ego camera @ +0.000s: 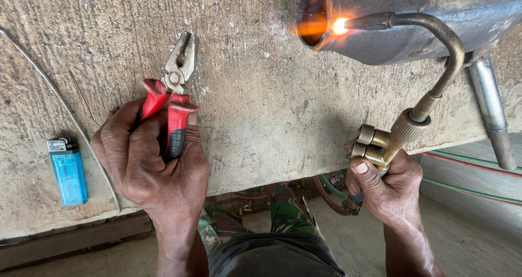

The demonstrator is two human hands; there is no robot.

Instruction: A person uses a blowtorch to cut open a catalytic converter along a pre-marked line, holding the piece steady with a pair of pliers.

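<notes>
Torch [418, 59] flame on pipe mouth [312, 16]; our right hand [389, 187] grips its valves, probably steady; left hand [155, 162] holds pliers [175, 86] ready over bench [261, 119].

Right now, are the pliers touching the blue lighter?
Apart. The head view shows the red-handled pliers gripped in the left hand, with bare concrete and a thin wire between them and the blue lighter.

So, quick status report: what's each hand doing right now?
Left hand grips red pliers, jaws apart. Right hand holds brass torch, flame in metal pipe. Blue lighter aside, nothing blocking.
</notes>
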